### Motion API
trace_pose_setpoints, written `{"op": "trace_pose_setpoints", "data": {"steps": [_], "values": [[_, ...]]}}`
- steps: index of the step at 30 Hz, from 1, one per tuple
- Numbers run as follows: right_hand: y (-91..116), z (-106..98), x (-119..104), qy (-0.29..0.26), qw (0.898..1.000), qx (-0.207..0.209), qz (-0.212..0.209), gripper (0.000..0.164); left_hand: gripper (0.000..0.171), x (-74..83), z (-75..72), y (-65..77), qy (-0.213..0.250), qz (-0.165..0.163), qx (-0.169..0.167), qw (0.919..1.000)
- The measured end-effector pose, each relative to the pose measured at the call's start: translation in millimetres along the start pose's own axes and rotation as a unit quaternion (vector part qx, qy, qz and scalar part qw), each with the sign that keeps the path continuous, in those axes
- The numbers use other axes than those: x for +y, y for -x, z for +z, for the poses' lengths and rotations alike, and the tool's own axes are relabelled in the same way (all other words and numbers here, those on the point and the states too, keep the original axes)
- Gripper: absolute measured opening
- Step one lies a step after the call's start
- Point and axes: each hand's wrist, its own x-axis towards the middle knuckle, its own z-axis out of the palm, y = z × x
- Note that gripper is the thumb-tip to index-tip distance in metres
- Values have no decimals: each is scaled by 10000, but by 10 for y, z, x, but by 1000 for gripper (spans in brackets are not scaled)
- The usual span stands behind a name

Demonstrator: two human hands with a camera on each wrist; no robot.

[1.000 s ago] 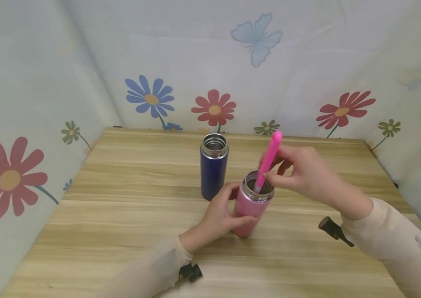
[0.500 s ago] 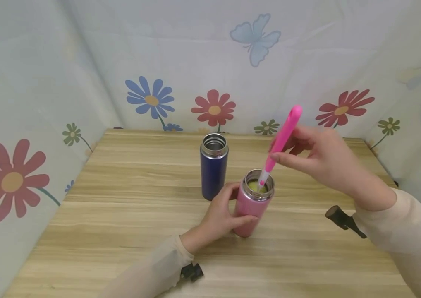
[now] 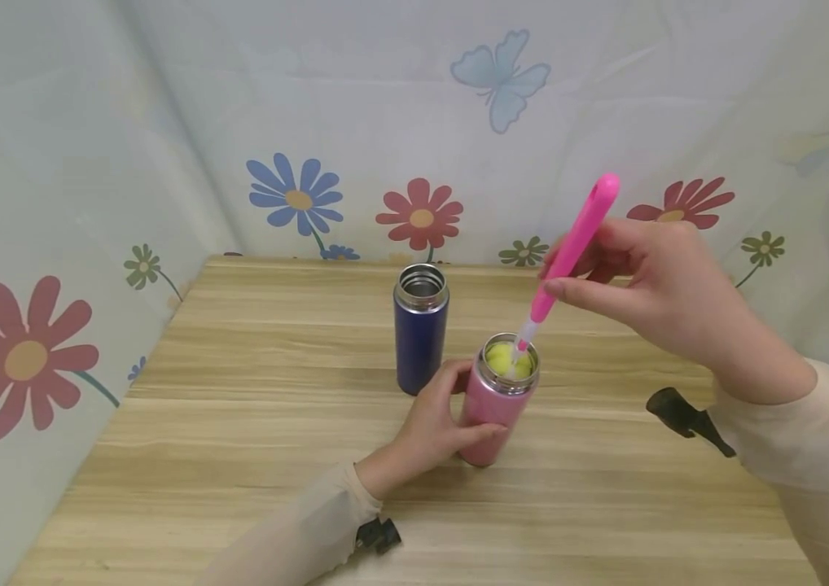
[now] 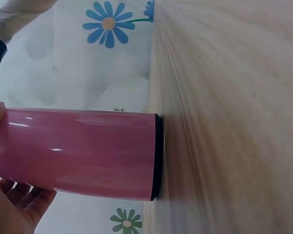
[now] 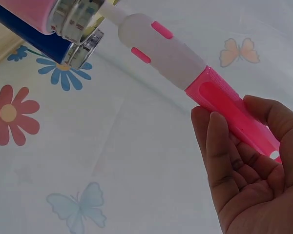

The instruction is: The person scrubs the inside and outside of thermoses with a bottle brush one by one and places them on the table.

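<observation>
A pink stainless-steel bottle [image 3: 489, 419], its mouth uncovered, stands on the wooden table. My left hand [image 3: 425, 431] grips its side, thumb in front. In the left wrist view the pink bottle [image 4: 83, 153] has its dark base against the tabletop. Above it, my right hand [image 3: 667, 293] pinches the pink handle of a bottle brush [image 3: 576, 244], which leans to the right. The brush's yellow sponge head [image 3: 501, 360] shows in the bottle's mouth; its lower part is hidden inside. In the right wrist view, thumb and fingers hold the handle [image 5: 234, 117].
A dark blue bottle [image 3: 420, 350], also uncovered, stands upright just behind and left of the pink one. The wooden table [image 3: 253, 407] ends at a white curtain [image 3: 356, 106] printed with flowers and butterflies.
My right hand has risen and moved right, drawing the brush upward. Its yellow sponge head has come up into the bottle's mouth. My left hand and both bottles have stayed in place.
</observation>
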Motion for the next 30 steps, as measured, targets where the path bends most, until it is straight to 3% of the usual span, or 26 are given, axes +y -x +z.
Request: {"op": "trace_pose_setpoints", "data": {"steps": [10, 19, 24, 30], "values": [[35, 16, 24, -18, 10000, 14, -11, 22, 72, 0, -4, 2, -54, 59, -3, 10000], [101, 147, 144, -135, 9982, -579, -107, 23, 71, 29, -13, 7, 5, -20, -64, 10000], [123, 177, 206, -273, 9976, -631, 3, 23, 72, 32, -17, 5, -17, -42, -61, 10000], [145, 262, 264, -208, 9929, -1137, 269, 22, 72, 35, -18, 8, -35, -56, -41, 10000]]}}
